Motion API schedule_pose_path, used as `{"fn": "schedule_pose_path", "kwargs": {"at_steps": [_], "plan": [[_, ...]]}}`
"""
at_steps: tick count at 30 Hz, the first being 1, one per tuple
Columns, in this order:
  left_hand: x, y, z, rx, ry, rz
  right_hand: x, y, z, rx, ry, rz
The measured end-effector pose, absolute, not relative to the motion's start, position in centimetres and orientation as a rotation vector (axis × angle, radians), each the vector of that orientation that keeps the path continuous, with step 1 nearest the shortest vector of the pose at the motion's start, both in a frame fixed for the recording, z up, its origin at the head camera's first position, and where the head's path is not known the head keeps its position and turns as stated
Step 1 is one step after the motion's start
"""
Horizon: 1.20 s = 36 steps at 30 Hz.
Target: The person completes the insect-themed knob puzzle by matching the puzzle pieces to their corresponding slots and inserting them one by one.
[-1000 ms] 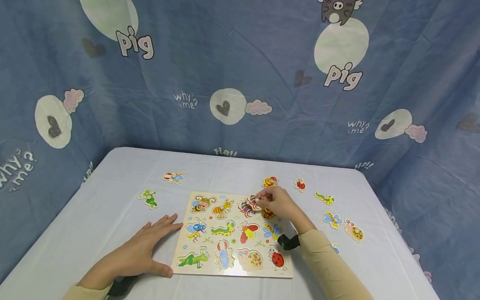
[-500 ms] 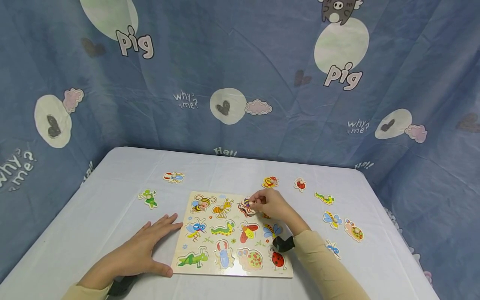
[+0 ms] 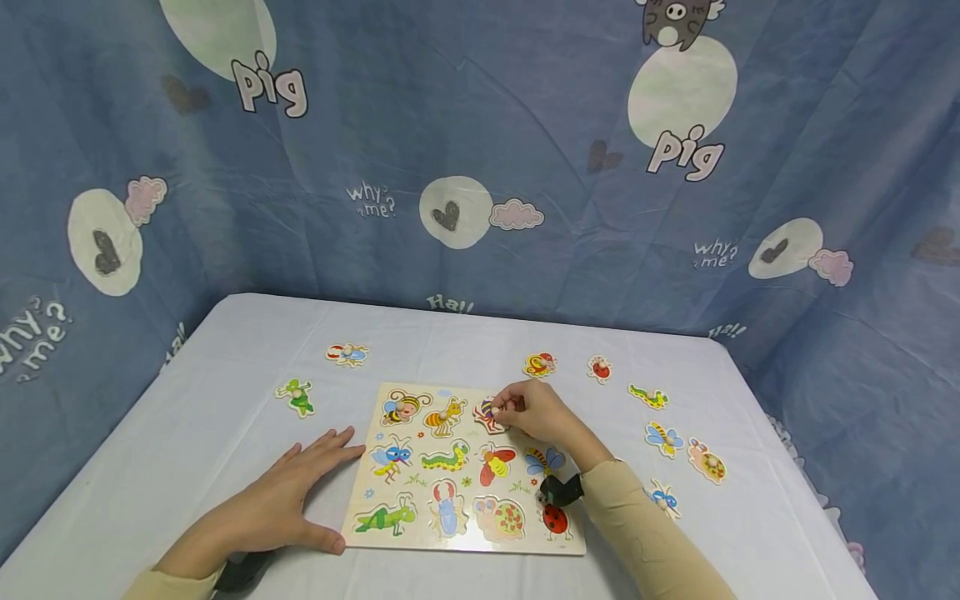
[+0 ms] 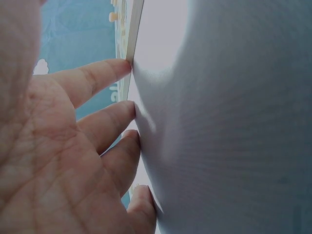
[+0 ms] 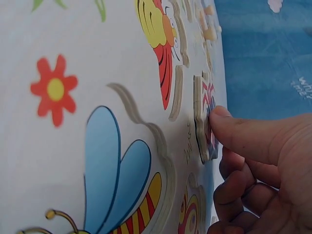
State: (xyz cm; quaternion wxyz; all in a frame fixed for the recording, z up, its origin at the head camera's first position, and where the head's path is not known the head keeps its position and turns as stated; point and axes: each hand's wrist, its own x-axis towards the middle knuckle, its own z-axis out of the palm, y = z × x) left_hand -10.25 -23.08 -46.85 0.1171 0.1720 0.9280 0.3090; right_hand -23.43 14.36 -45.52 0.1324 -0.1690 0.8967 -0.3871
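Observation:
My right hand (image 3: 542, 412) pinches a purple-and-red spider puzzle piece (image 3: 487, 419) at the top right of the wooden insect puzzle board (image 3: 360, 540). In the right wrist view, thumb and fingers hold the spider piece, whose thick edge (image 5: 198, 112) shows close over the board. My left hand (image 3: 281, 496) lies spread on the cloth at the board's left side, with fingertips right at its edge. In the left wrist view the straight fingers (image 4: 105, 80) reach that edge. A bee piece (image 3: 402, 408) and a striped orange insect piece (image 3: 446, 418) sit in the top row.
Left of the board lie a stag beetle piece (image 3: 347, 355) and a grasshopper piece (image 3: 297, 398). Behind and right are butterfly (image 3: 540, 365), ladybird (image 3: 599, 368), caterpillar (image 3: 648, 397), dragonfly (image 3: 664, 439), snail (image 3: 707, 461) and mosquito (image 3: 663, 498) pieces. A patterned blue curtain (image 3: 480, 267) hangs behind the table.
My right hand has moved left and lowered the spider piece over the spider picture on the board. The left hand has stayed in place.

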Motion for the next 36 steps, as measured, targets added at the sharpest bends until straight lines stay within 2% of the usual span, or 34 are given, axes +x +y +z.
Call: {"fn": "schedule_pose_path", "kwargs": {"at_steps": [36], "plan": [[-10.17,-23.27,-46.9,0.535,2.723,0.892,-23.41,14.28,-45.28,-0.443,2.587,-1.098]]}}
